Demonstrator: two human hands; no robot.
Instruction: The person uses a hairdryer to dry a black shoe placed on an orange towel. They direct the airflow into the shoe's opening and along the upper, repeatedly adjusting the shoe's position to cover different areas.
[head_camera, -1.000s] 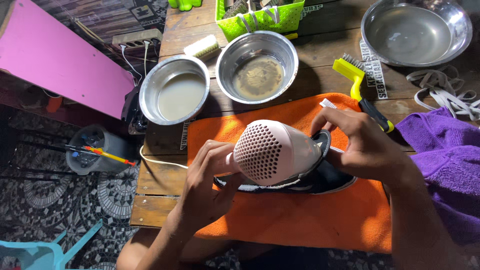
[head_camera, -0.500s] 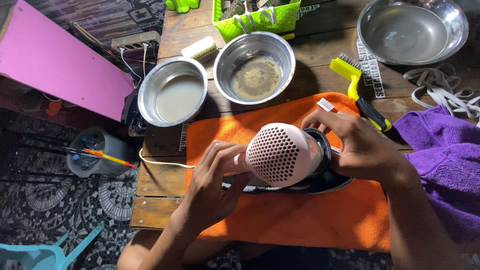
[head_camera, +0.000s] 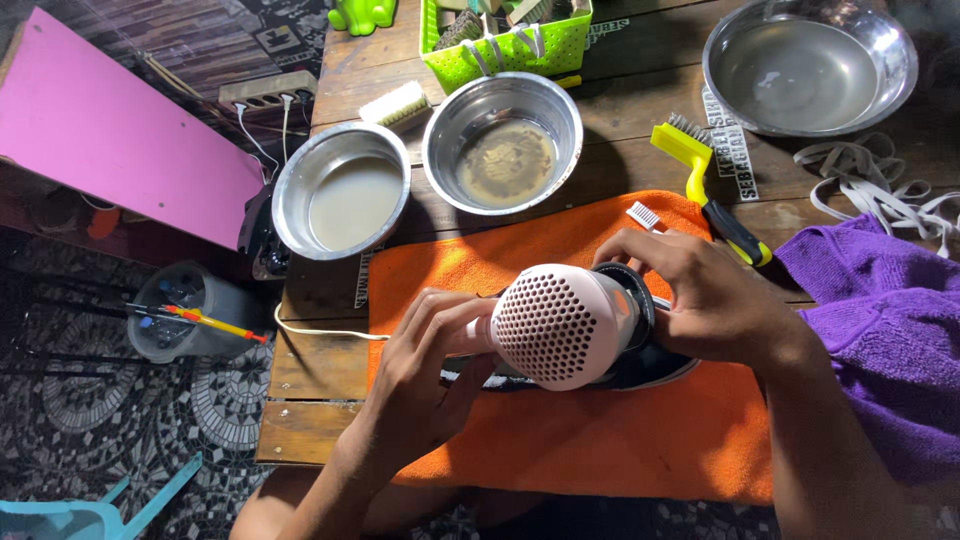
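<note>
The left hand (head_camera: 425, 375) grips a pink dryer (head_camera: 560, 325). The right hand (head_camera: 700, 300) clamps a dark shoe (head_camera: 650, 365) on the orange cloth (head_camera: 600, 440).

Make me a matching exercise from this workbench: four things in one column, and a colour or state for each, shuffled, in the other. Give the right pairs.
Things:
1. hair dryer
2. towel
3. left bowl
4. big bowl

Descriptions:
a. purple, at the right edge of the table
b. holds cloudy pale liquid
c. pale pink, held by both hands over the orange cloth
d. steel, nothing in it, far right corner

Pairs: 1-c, 2-a, 3-b, 4-d
</note>
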